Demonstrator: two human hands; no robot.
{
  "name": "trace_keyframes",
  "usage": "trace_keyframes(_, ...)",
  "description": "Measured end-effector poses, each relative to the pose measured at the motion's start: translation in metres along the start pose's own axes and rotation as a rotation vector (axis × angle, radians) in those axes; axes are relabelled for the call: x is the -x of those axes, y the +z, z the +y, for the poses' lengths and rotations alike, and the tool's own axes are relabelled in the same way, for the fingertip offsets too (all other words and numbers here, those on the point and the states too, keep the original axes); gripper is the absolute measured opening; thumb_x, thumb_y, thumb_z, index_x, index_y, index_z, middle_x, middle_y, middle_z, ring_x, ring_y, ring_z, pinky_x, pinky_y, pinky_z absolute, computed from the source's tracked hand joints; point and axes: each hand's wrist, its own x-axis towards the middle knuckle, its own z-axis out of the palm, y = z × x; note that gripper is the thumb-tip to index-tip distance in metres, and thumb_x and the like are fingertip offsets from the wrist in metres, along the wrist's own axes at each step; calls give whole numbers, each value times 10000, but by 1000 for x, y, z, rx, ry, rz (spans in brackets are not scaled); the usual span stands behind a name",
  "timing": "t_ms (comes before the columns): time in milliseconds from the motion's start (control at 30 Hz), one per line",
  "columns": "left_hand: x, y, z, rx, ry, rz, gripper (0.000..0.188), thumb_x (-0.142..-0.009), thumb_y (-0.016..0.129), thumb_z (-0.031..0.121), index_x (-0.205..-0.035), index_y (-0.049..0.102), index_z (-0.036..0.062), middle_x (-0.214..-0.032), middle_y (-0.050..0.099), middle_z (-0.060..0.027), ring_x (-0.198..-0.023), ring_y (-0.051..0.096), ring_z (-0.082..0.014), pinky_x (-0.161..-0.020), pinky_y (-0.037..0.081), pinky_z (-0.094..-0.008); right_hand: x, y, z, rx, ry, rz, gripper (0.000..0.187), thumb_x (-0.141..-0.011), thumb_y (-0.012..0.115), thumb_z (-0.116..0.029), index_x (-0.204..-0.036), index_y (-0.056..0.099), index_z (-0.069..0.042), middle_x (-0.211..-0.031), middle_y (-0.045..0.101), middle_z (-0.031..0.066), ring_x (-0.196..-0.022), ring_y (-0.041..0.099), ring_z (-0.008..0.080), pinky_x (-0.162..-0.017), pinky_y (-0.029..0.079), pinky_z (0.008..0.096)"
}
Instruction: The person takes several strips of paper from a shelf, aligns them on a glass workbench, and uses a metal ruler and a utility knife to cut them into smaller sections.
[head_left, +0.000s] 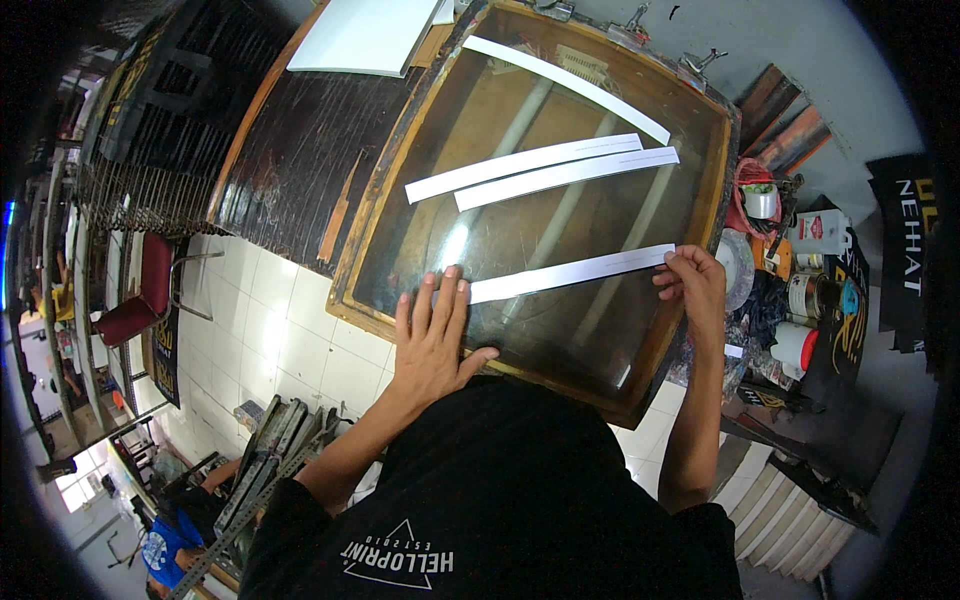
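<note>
A long white paper strip (570, 274) lies across the glass-topped table (400, 268) in front of me. My left hand (432, 335) rests flat on the glass at the near left corner, fingers stretched, the index finger beside the strip's left end. Thumb and forefinger of my right hand (697, 280) pinch the strip's right end near the table's right edge. Farther up on the glass, two more white strips (525, 168) (570, 178) lie side by side, slightly overlapping. Another white strip (570, 83) slants across the far part of the glass.
A dark scratched wooden table (310, 130) adjoins on the left, bearing a stack of white sheets (362, 35). Metal clamps (705, 60) stand at the glass table's far edge. Tubs, cans and a red basket (748, 200) crowd the right side. A person in blue (168, 545) is at the lower left.
</note>
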Motion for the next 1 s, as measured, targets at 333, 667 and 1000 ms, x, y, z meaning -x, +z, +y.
trace_keyframes(333,-37,1,17,84,222,-123,1049,-909,521,722,-1534,302,-92,-1625,278,-262,-1547,196,-382,-1244,134,-559,-2,-1,2,3,-18,0,193,-971,668,-187,-1043,662,-8,-890,721,94,-712,706,151,-557,544,258)
trace_keyframes(667,-44,-3,19,130,222,-131,1037,-904,573,682,-1534,297,-94,-1613,278,-287,-1529,223,-420,-1242,180,-547,-1,-1,0,-17,-3,0,177,-983,646,-170,-1033,648,-1,-883,712,95,-714,708,156,-550,550,258)
trace_keyframes(1000,-80,1,56,254,373,-99,1032,-876,641,648,-1526,324,-89,-1621,284,-260,-1535,230,-385,-1246,205,-511,-1,2,1,-1,-19,-10,186,-982,645,-172,-1042,648,5,-876,709,88,-713,707,152,-550,544,258)
